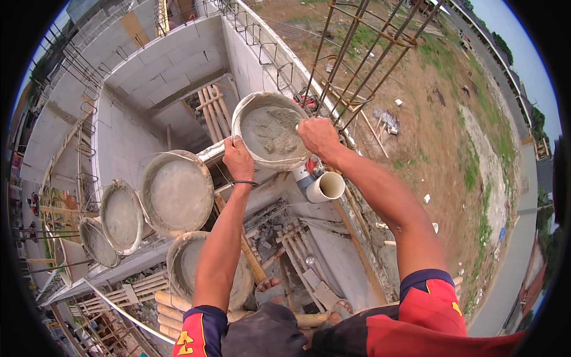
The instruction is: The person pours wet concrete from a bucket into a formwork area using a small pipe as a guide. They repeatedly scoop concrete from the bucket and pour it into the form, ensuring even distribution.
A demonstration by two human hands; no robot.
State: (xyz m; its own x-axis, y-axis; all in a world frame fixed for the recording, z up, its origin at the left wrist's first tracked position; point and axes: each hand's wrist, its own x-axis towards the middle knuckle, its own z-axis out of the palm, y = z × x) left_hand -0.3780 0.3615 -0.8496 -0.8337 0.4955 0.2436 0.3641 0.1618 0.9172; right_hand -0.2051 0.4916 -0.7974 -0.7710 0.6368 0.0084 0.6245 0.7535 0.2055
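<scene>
Both my hands are on a round bucket of wet grey mortar held level with the top of a block wall. My left hand grips the bucket's near left rim. At its right rim my right hand is closed, with a small pale end, perhaps a handle, showing at the fist; what it is I cannot tell. To the left stand a large bucket of grey mix and smaller buckets with similar contents. Another bucket sits below, partly hidden by my left forearm.
Vertical rebar with rusty stirrups rises beyond the bucket. A white PVC pipe opens just below my right hand. Under my feet are bamboo poles over a deep drop. Rebar hoops line the wall top.
</scene>
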